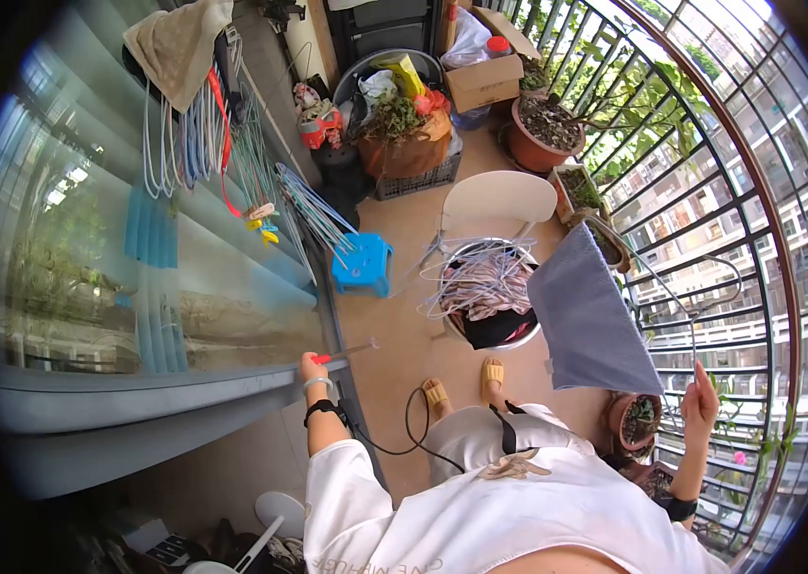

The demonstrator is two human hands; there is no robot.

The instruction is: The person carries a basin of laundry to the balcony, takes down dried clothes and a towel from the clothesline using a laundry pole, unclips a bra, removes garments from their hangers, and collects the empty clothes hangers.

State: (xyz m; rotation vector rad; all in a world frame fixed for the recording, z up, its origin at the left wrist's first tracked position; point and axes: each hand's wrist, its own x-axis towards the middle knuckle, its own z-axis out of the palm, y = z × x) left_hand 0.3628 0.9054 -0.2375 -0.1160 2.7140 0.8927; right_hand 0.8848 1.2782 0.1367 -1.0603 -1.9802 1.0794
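My left hand (312,367), at the window ledge, is closed around a thin rod with a red grip (323,359); the rod points right over the floor. At the railing side, my right hand (700,400) pinches a thin wire hanger (694,330). A grey-blue cloth (588,311) hangs beside that hanger, left of my right hand; whether it is fixed to the hanger I cannot tell for sure. In front of my feet, a basin (450,325) holds clothes (485,292) with several pale wire hangers (480,258) heaped on top.
Behind the basin is a white chair back (500,199). A blue stool (363,263) with hangers leaning on it stands left. Potted plants (545,139) line the railing (710,206). A cardboard box (485,84) sits at the back. A black cable (390,450) runs by my legs.
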